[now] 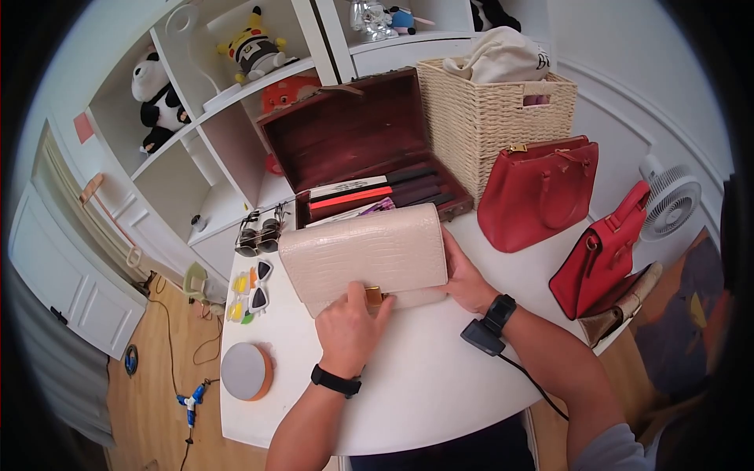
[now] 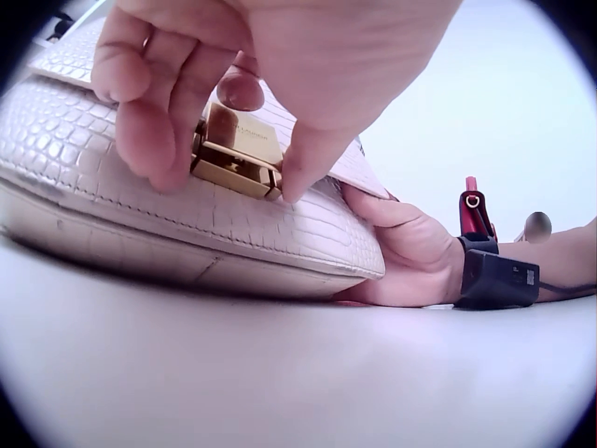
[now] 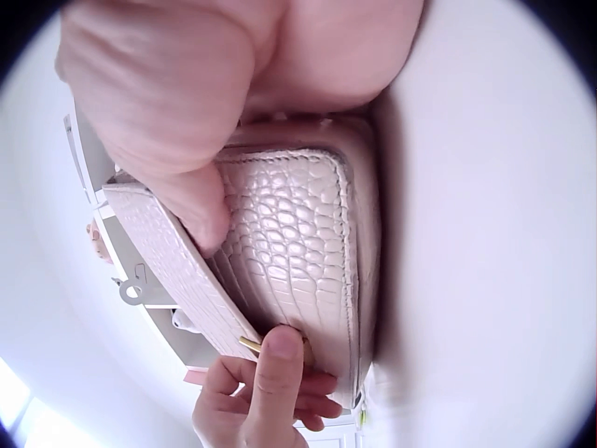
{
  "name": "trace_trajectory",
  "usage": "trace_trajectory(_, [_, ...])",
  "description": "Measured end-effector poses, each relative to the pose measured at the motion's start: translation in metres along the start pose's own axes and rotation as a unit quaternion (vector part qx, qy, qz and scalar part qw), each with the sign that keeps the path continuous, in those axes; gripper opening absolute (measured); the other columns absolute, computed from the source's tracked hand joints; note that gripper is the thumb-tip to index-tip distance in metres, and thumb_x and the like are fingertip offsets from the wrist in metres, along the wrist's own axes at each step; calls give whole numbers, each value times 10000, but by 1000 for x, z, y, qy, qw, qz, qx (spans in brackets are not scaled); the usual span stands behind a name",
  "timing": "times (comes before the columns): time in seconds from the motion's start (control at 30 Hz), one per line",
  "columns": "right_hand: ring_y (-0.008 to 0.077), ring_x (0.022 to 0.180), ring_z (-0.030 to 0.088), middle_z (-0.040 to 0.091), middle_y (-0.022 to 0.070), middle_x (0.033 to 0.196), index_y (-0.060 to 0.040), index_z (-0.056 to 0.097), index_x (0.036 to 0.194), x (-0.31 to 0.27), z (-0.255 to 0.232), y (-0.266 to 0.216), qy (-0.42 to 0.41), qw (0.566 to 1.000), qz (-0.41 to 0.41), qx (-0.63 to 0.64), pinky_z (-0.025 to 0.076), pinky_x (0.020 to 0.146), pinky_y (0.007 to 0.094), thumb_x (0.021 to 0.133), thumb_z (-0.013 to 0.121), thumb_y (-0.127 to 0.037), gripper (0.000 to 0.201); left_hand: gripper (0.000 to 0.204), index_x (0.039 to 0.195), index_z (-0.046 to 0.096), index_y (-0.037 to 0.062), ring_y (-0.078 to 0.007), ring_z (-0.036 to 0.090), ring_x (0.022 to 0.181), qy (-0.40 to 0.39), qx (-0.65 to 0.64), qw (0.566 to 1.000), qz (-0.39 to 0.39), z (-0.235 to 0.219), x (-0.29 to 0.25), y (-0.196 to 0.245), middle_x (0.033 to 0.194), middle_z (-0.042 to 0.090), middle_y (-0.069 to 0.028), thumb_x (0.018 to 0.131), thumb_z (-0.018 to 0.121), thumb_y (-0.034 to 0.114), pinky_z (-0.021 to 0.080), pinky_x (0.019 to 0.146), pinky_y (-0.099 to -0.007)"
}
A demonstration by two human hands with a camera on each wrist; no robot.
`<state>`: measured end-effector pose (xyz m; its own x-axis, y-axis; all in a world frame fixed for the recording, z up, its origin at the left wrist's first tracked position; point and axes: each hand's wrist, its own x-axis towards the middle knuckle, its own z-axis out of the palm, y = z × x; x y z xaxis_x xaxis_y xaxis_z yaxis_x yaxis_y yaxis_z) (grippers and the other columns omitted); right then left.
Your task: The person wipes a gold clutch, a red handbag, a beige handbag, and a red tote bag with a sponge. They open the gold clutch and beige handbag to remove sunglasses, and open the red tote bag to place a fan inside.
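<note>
A pale pink crocodile-textured handbag (image 1: 365,251) (image 2: 187,219) (image 3: 280,219) stands tilted on the white table, its front flap down in the head view. My left hand (image 1: 352,326) (image 2: 270,75) (image 3: 256,397) pinches the gold clasp (image 1: 374,296) (image 2: 235,149) between thumb and fingers at the front. At the bag's right end my right hand (image 1: 470,275) (image 2: 406,243) (image 3: 187,103) grips the side, its thumb on the front just beneath the flap edge in the right wrist view. Its other fingers are hidden behind the bag.
An open dark red case (image 1: 345,129) lies behind the bag. Sunglasses (image 1: 259,235) and a round grey-topped object (image 1: 245,371) are on the left. Red handbags (image 1: 538,196) (image 1: 601,255), a woven basket (image 1: 495,110) and a white fan (image 1: 671,200) stand on the right.
</note>
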<state>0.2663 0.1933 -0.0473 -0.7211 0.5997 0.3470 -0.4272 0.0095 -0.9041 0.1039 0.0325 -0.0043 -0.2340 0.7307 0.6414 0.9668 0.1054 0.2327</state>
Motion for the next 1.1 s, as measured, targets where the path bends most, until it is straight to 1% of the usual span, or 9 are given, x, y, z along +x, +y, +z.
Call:
trace_trajectory(0.23, [191, 1311, 517, 482, 114, 1448, -182, 58, 1637, -1, -1, 8, 44, 999, -3, -1, 417, 1106, 356, 877, 759, -8, 1048, 396, 837, 535, 91, -250, 611, 483, 6, 6, 1000, 22, -12, -2, -3, 578, 604, -49, 796, 821, 361, 480, 470, -365])
trace_trajectory(0.3, [189, 1295, 525, 487, 109, 1428, -173, 97, 1624, -2, 1, 2, 42, 999, -17, -18, 420, 1099, 357, 886, 748, -9, 998, 313, 847, 541, 79, -269, 550, 488, 96, -28, 992, 77, -20, -1, -14, 582, 544, -51, 808, 795, 257, 435, 477, -373])
trace_trajectory(0.5, [216, 1298, 516, 456, 99, 1399, -132, 327, 1432, -5, 2, 5, 70, 991, -102, -41, 424, 1096, 378, 912, 697, 19, 655, 181, 1026, 572, 9, -205, 558, 925, 323, -170, 930, -46, -18, 12, -70, 1009, 579, -102, 885, 651, 92, 435, 819, -331])
trace_trajectory(0.57, [224, 1314, 499, 428, 101, 1413, -132, 366, 1364, -2, 1, 7, 76, 988, -123, -47, 421, 1104, 389, 913, 685, 34, 577, 248, 1193, 562, -9, -174, 552, 1031, 272, -342, 881, -181, -17, 13, -84, 1125, 585, -87, 985, 530, 123, 425, 934, -308])
trace_trajectory(0.67, [260, 1381, 445, 368, 118, 1454, -130, 430, 1278, 0, 1, 5, 59, 967, -217, -122, 405, 1131, 407, 896, 689, 52, 495, 332, 1293, 536, -18, -170, 556, 1098, 170, -520, 803, -236, -5, 12, -107, 1209, 590, -84, 1053, 422, 181, 416, 1005, -295])
trace_trajectory(0.83, [329, 1465, 358, 280, 140, 1552, -110, 550, 1224, -5, 9, -10, 73, 940, -257, -215, 339, 1188, 435, 846, 719, 72, 453, 401, 1408, 472, 2, -183, 550, 1222, 131, -594, 762, -223, -2, 11, -108, 1337, 570, -102, 1063, 393, 190, 405, 1076, -315])
trace_trajectory(0.87, [329, 1465, 358, 280, 140, 1552, -110, 550, 1224, -5, 10, -15, 73, 939, -258, -214, 339, 1188, 435, 846, 719, 72, 453, 426, 1450, 436, 18, -197, 540, 1258, 123, -645, 720, -225, -2, 11, -106, 1377, 550, -104, 1058, 388, 179, 400, 1096, -325])
trace_trajectory(1.0, [275, 1466, 360, 276, 132, 1581, -106, 448, 1436, -11, 19, -37, 32, 950, -220, -220, 318, 1196, 400, 882, 713, 9, 625, 511, 1540, 344, 65, -232, 515, 1329, 27, -768, 611, -190, -15, 10, -97, 1456, 499, -100, 1043, 377, 179, 390, 1138, -352])
trace_trajectory(1.1, [214, 1452, 362, 341, 121, 1550, -109, 353, 1528, -11, 21, -41, 35, 972, -163, -163, 302, 1196, 356, 946, 680, -92, 668, 530, 1551, 336, 74, -234, 508, 1337, -31, -782, 601, -163, -16, 10, -95, 1469, 494, -114, 1046, 385, 226, 403, 1131, -358])
